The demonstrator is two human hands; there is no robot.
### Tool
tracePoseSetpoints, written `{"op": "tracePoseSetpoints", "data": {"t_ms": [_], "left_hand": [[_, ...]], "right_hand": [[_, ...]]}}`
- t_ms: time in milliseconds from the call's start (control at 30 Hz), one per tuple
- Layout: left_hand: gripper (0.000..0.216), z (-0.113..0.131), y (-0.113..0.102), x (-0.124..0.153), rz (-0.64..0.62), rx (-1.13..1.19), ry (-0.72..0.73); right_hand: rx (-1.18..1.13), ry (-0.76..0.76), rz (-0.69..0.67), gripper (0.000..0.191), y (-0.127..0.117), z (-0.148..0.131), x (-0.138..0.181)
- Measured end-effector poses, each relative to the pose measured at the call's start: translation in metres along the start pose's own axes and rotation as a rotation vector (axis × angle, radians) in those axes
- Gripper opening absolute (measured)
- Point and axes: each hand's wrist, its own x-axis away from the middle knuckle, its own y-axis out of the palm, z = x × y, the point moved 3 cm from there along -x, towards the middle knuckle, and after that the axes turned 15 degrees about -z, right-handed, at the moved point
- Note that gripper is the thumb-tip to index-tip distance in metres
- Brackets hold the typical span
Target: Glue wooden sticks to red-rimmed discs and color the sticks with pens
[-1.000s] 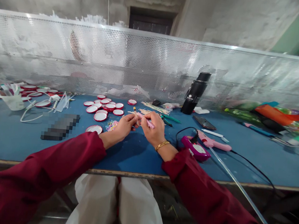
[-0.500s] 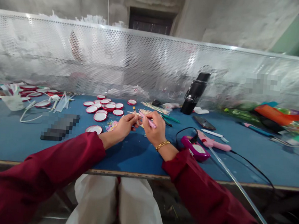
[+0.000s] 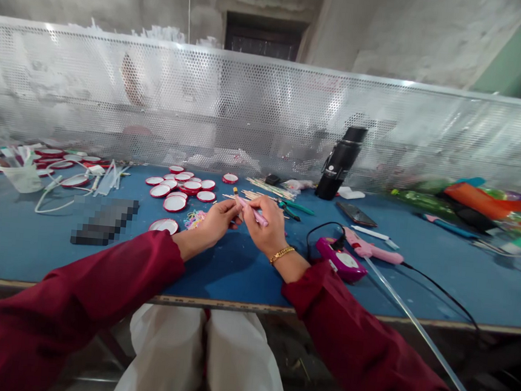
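Over the blue table, my left hand (image 3: 219,221) pinches a small stick-like piece with a yellowish-tan tip (image 3: 235,190); its lower part is hidden by my fingers. My right hand (image 3: 268,223) is closed around a pink pen-shaped tool (image 3: 260,217), whose front end meets the piece at my left fingertips. The two hands almost touch. Beside my left wrist lies a small heap of pastel-coloured loops (image 3: 194,219). Thin wooden sticks (image 3: 268,187) are spread behind my hands.
Red-rimmed white lids (image 3: 175,202) lie left of centre, near a dark, blurred-out slab (image 3: 105,223). On the right are a black bottle (image 3: 340,163), a phone (image 3: 356,214), a purple power strip (image 3: 340,260) and a pink glue gun (image 3: 372,246) with its cord. A perforated metal screen (image 3: 250,109) stands behind.
My right hand has shifted slightly left with the pink tool, bringing its front end closer to the piece in my left fingers. My left hand stays nearly in place.
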Motion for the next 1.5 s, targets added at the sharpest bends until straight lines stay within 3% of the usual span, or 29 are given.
{"op": "tracePoseSetpoints", "data": {"t_ms": [1500], "left_hand": [[0.035, -0.0011, -0.0007, 0.0005, -0.003, 0.023, 0.002]], "right_hand": [[-0.026, 0.042, 0.0, 0.009, 0.0007, 0.0023, 0.0004]]}}
